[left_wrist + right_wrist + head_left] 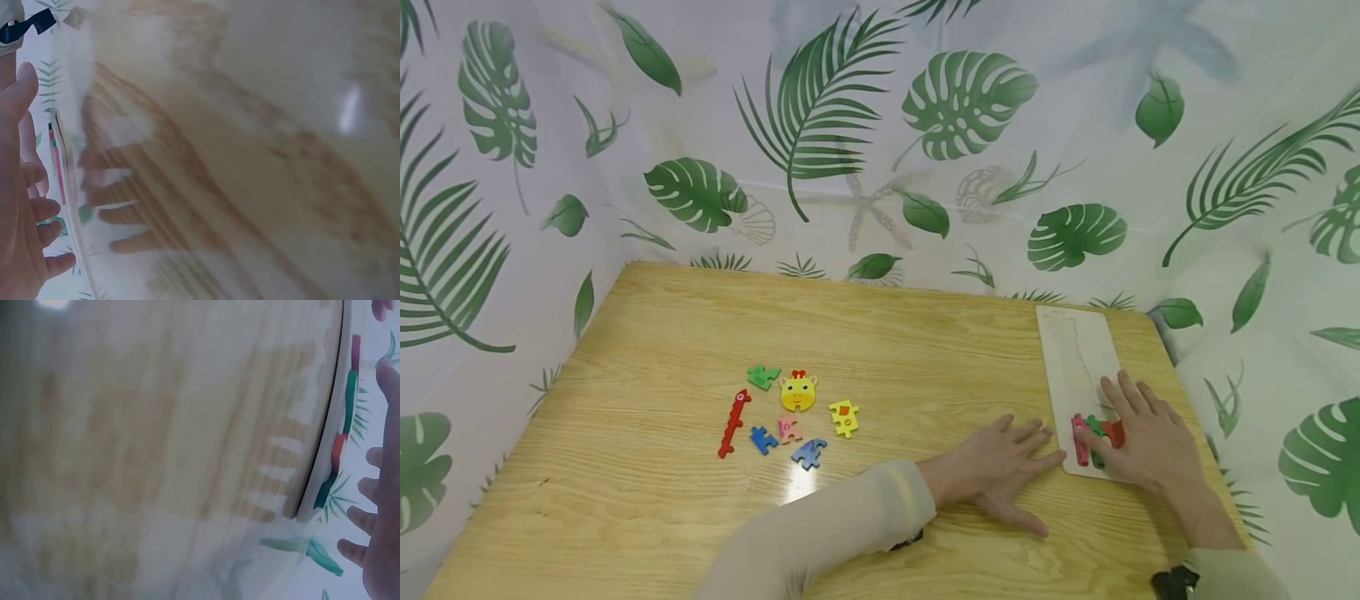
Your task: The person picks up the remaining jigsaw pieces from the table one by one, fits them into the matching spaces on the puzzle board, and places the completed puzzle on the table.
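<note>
A white puzzle board (1075, 350) with a long cut-out recess lies at the table's right end. Pink (1080, 450), green (1099, 454) and red (1114, 432) puzzle pieces sit in its near end, and the right wrist view also shows a dark green piece (325, 489). My right hand (1150, 442) is spread over these pieces, covering part of them; a gap shows between its fingers and the pieces in the right wrist view. Left of the board, my left hand (1003, 471) is spread palm down, fingertips close to the board's edge. Neither hand holds anything.
Loose puzzle pieces lie left of centre on the wooden table (925, 358): a yellow giraffe head (797, 393), a long red piece (732, 425), a green piece (763, 377), a yellow piece (844, 418), and several blue and pink ones. A leaf-print curtain (865, 125) surrounds the table.
</note>
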The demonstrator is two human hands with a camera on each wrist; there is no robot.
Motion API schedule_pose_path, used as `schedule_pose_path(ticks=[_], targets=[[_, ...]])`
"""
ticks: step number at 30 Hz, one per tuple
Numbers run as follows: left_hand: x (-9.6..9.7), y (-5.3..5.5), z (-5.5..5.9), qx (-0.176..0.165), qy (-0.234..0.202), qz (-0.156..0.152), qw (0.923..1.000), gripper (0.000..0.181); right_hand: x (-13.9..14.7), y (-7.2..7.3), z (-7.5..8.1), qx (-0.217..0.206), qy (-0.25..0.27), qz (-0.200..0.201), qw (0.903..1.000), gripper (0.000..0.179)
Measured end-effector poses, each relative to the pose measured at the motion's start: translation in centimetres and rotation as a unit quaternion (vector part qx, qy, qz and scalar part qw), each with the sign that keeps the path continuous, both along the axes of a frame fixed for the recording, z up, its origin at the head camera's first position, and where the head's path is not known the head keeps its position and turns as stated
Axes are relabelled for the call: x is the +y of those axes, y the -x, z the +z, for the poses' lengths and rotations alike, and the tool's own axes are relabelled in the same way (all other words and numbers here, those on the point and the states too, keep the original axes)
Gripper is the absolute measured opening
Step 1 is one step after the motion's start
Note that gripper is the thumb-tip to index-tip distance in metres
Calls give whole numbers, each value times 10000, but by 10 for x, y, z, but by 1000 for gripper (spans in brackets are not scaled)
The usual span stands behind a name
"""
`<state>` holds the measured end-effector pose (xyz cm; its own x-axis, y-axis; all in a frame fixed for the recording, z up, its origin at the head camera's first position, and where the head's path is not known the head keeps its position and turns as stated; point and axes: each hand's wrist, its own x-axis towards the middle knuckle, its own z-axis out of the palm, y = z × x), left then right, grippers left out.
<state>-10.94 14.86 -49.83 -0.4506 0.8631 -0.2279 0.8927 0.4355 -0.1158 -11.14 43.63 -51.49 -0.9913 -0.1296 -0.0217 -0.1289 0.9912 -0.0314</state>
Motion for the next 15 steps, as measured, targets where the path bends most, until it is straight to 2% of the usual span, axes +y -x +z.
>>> schedule_pose_path(ticks=[15], targets=[[11,4,-8,-18,187,-54,9998,104,12,13,-5,-718,-88,-243,9971,102]])
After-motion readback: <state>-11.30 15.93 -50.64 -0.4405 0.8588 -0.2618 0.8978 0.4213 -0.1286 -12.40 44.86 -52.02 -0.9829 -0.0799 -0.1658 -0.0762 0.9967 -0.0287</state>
